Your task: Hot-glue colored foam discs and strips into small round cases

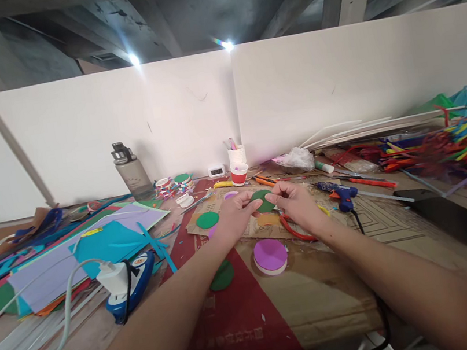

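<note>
Both my hands meet over the middle of the table on a green round piece (262, 200). My left hand (235, 214) pinches its left edge with thumb and fingers closed. My right hand (294, 204) grips its right edge the same way. Below the hands lies a round white piece with a purple top (271, 255). A second green disc (207, 220) lies to the left on brown cardboard (263, 226), and a third (222, 276) is partly hidden under my left forearm. Red-handled scissors (294, 231) lie under my right wrist.
Coloured paper sheets (95, 248) and a white charger on a blue device (126, 279) lie at left. A blue glue gun (339, 194), a black slab (459, 217) and coloured strips (452, 145) are at right. A bottle (132, 172), cups (238, 165) and white panels stand behind.
</note>
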Demonstrator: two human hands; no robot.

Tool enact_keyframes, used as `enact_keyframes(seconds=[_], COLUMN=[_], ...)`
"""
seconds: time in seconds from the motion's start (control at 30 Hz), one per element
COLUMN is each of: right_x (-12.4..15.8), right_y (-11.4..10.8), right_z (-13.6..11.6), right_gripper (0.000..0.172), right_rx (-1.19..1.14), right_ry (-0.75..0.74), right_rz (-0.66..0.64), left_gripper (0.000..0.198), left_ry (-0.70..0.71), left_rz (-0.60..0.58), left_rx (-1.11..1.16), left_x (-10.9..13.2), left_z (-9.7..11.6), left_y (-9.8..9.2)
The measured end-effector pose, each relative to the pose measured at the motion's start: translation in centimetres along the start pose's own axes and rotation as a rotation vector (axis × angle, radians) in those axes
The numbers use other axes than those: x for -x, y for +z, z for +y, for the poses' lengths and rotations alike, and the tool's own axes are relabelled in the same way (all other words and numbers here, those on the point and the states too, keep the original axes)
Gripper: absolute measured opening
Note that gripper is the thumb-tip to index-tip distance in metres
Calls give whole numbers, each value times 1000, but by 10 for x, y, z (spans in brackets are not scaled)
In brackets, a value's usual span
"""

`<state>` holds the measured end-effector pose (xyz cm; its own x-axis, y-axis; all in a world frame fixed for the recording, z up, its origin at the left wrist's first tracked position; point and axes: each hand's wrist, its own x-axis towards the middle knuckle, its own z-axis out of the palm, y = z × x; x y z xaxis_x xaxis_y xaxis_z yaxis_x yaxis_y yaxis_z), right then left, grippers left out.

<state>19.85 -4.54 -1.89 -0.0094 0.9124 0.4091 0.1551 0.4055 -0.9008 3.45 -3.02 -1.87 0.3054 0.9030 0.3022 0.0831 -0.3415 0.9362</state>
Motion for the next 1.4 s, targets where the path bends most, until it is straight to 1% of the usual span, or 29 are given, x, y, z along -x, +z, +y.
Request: enact_keyframes(seconds=[0.07, 0.17, 0.27, 0.37, 0.4, 0.47, 0.53, 0.57, 0.6, 0.67, 0.73, 0.77, 0.8, 0.83, 0.87, 0.9, 0.93, 1.03, 1.07, 1.13, 1.2, 1.27, 1.33, 1.4], right_x=[0, 0, 0, 1, 1, 1, 2, 2, 2, 3, 3, 3, 2, 2, 1, 1, 1, 1, 1, 1, 0, -1, -2, -4], right_y=[-1, -1, 0, 1, 1, 1, 0, -1, -2, -4, -6, -6, -6, -6, -5, -5, -4, -3, -3, -2, -2, -1, -1, 0], right_z=[-2, -2, -1, 0, 0, 0, 0, 0, 0, 1, 5, 7, 9, 10, 11, 11, 11, 7, 6, 4, 4, 4, 6, 9], right_gripper=[32, 34, 33, 27, 25, 25, 26, 26, 25, 21, 15, 13, 11, 10, 8, 9, 12, 27, 29, 29, 28, 30, 34, 37], right_rx=[-19, -32, -9, 66, 82, 88, 85, 100, 132, 240, 360, 402, 428, 438, 433, 414, 387, 284, 247, 175, 113, 68, 29, -14], right_ry=[34, 58, 9, -85, -95, -69, -44, -67, -121, -302, -515, -606, -678, -724, -739, -718, -665, -396, -307, -173, -93, -44, -10, 9], right_rz=[18, 15, -19, -44, -46, -38, -3, 27, 60, 112, 107, 84, 51, 17, -8, -20, -19, 52, 64, 46, -4, -27, -2, 41], left_gripper=[28, 32, 30, 27, 26, 25, 28, 30, 33, 41, 52, 54, 52, 49, 44, 41, 39, 37, 36, 35, 31, 28, 27, 27], left_ry=[-33, -46, -45, -74, -74, -57, -59, -83, -125, -248, -367, -383, -365, -322, -266, -212, -176, -148, -140, -114, -91, -93, -127, -182], left_rz=[20, 60, 72, 40, 26, 13, 29, 48, 66, 76, 8, -31, -55, -59, -43, -14, 17, 76, 83, 69, 34, 0, -23, -52], left_rx=[82, 120, 114, 82, 72, 74, 95, 108, 128, 208, 340, 404, 454, 485, 498, 495, 480, 394, 354, 260, 161, 88, 74, 140], left_x=[0, -2, -2, -1, -1, 1, 2, 3, 4, 5, 5, 5, 4, 3, 2, 1, 0, -2, -3, -3, -1, 0, 2, 3], left_z=[-3, -7, -5, 0, 2, 3, 3, 2, 2, 2, 3, 3, 3, 3, 3, 2, 1, -2, -3, -4, -3, -1, 2, 5], left_y=[1, -1, -4, -6, -6, -4, -1, 0, 2, 4, 4, 4, 4, 3, 1, 0, -2, -6, -6, -6, -4, -2, 1, 3])
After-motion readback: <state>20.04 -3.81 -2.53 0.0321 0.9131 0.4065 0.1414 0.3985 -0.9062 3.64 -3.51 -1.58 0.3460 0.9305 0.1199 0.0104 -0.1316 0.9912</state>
